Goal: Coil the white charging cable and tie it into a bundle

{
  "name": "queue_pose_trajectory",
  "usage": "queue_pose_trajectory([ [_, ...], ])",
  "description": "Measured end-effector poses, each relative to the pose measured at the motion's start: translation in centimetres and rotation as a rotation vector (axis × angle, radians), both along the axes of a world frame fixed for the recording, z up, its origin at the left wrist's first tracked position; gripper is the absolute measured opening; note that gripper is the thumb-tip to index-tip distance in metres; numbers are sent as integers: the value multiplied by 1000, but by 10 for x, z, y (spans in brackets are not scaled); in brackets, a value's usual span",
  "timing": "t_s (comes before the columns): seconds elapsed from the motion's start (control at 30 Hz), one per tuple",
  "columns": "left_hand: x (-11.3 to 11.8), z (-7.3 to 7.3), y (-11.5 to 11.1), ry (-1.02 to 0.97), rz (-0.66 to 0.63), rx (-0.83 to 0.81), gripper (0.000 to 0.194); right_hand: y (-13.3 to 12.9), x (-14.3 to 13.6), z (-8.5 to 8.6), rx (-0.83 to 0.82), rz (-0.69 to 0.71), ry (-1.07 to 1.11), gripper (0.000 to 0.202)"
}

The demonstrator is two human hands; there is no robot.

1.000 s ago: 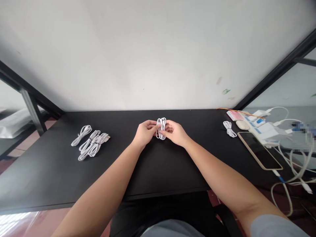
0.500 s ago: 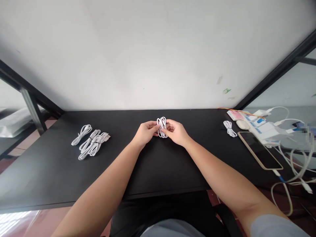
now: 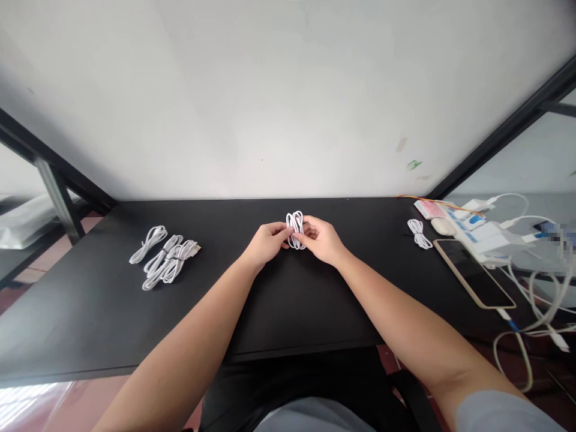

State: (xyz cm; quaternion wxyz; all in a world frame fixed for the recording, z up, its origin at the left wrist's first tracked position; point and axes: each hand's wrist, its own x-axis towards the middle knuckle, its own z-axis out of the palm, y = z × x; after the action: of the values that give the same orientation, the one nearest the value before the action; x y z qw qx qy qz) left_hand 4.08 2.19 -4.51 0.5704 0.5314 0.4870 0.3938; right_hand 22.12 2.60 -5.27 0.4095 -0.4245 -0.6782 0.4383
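Both the left hand (image 3: 266, 245) and right hand (image 3: 322, 241) pinch a coiled white cable (image 3: 296, 230) between fingertips, just above the middle of the black table (image 3: 279, 300), so its loops stay gathered, while bundled cables (image 3: 164, 259) lie well left of it.

On the table (image 3: 288, 300) are two hands, one held cable bundle (image 3: 295, 229), one loose bundle (image 3: 418, 233), one phone (image 3: 473, 273), and a pile of bundles (image 3: 164, 257) too overlapped to count.

Left hand (image 3: 267, 243) and right hand (image 3: 323, 240) pinch a coiled white cable (image 3: 295, 230) above the black table (image 3: 279, 300).
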Motion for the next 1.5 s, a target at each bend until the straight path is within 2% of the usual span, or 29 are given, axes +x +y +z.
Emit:
queue_pose_trajectory([
  [0.53, 1, 3, -3, 31, 32, 7, 36, -3, 1, 4, 34, -9, -70, 36],
  [0.87, -1, -1, -1, 170, 13, 77, 36, -2, 2, 3, 37, 5, -102, 36],
  [1.5, -2, 2, -2, 207, 9, 50, 29, 0, 5, 0, 47, 53, -129, 35],
])
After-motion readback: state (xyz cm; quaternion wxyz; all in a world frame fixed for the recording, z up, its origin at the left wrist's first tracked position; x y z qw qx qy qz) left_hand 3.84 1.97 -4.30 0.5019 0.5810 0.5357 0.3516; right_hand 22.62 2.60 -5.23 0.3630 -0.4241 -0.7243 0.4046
